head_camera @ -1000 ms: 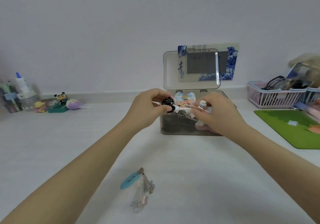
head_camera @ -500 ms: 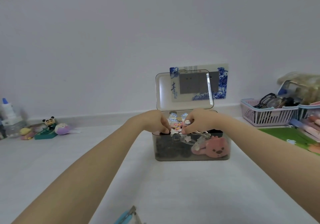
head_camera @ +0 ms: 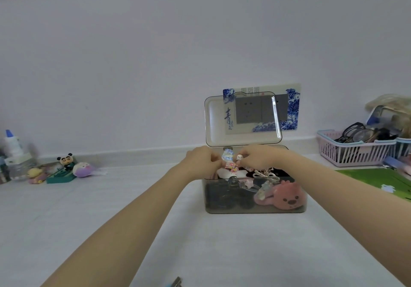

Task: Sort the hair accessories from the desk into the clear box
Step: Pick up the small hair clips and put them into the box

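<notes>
The clear box [head_camera: 255, 207] stands open on the white desk, its lid [head_camera: 222, 137] tilted up against the wall. Inside lie dark hair ties, several clips and a pink plush animal clip [head_camera: 287, 197]. Both my hands are over the box's open top. My left hand [head_camera: 200, 162] reaches in with curled fingers; what it holds is hidden. My right hand [head_camera: 260, 156] pinches a small white-topped hair clip [head_camera: 239, 157] above the contents. Small colourful accessories [head_camera: 229, 164] sit between my fingertips. The tip of more hair clips [head_camera: 176, 283] shows at the bottom edge.
Small toy figures [head_camera: 64, 169] and a dropper bottle [head_camera: 12, 144] stand at the far left by the wall. A pink basket [head_camera: 355, 153] with glasses and a green mat [head_camera: 382, 182] are on the right. A blue-and-white socket cover [head_camera: 291, 108] is behind the lid.
Both hands have moved forward and down from above the box's front into its open top. The view has tilted up, so the desk clips have slid almost out of view.
</notes>
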### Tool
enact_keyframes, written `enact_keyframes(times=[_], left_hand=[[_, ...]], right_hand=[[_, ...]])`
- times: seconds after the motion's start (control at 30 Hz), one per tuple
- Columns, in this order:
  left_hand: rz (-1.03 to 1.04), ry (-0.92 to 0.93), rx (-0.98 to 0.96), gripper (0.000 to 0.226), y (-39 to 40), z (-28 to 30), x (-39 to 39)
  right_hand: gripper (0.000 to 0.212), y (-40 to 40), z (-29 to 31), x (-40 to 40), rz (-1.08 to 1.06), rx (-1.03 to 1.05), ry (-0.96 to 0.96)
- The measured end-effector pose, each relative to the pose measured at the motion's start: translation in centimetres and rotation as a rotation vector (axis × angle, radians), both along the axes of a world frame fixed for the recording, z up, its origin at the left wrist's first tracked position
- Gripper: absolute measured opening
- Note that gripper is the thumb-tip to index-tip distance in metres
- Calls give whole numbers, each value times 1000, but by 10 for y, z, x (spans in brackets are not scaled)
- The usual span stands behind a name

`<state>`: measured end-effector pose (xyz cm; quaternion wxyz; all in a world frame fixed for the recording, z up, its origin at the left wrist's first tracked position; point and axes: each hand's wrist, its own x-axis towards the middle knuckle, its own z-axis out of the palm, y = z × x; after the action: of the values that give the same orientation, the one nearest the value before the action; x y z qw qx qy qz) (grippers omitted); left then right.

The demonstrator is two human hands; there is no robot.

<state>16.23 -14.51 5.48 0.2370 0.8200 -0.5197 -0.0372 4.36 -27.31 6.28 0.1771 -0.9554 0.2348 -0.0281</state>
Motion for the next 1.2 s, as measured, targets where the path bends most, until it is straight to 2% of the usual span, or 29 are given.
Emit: enact_keyframes(times=[0.1, 0.17, 0.27, 0.4, 0.5, 0.6, 0.73, 0.77, 0.83, 0.9, 1.0, 1.2], left_hand=[[6, 8, -43, 21, -1, 0, -4], [45, -7, -82, 24, -2, -1, -4], [116, -23, -136, 33, -2, 0, -1], [171, -4, -156, 38, 3, 1, 3], [175, 53, -160, 42, 6, 0, 5], [181, 65, -143, 40, 9, -3, 7], [179, 86, -96, 40, 12, -6, 7], [177, 93, -85, 39, 12, -7, 7], [179, 103, -76, 38, 14, -8, 8], [183, 98, -78, 39, 17, -9, 8], [178, 115, -106, 37, 26, -11, 5], [113, 91, -245, 28, 78, -14, -29]], right_hand=[[23, 4, -4, 8, 42, -39, -18], [25, 8, -6, 13, 54, -23, -110], [24, 14, -9, 24, 24, 69, -233], [11, 22, -10, 41, -124, 219, -365], [14, 29, -8, 49, -210, 258, -259], [13, 35, -11, 54, -254, 392, -224], [47, 40, -10, 56, -259, 401, -136], [48, 41, -8, 54, -246, 397, -111], [35, 42, -5, 49, -217, 401, -105], [22, 42, -3, 43, -215, 423, -180], [17, 43, -3, 28, -240, 496, -395], [13, 82, -20, -28, -56, 203, -620]])
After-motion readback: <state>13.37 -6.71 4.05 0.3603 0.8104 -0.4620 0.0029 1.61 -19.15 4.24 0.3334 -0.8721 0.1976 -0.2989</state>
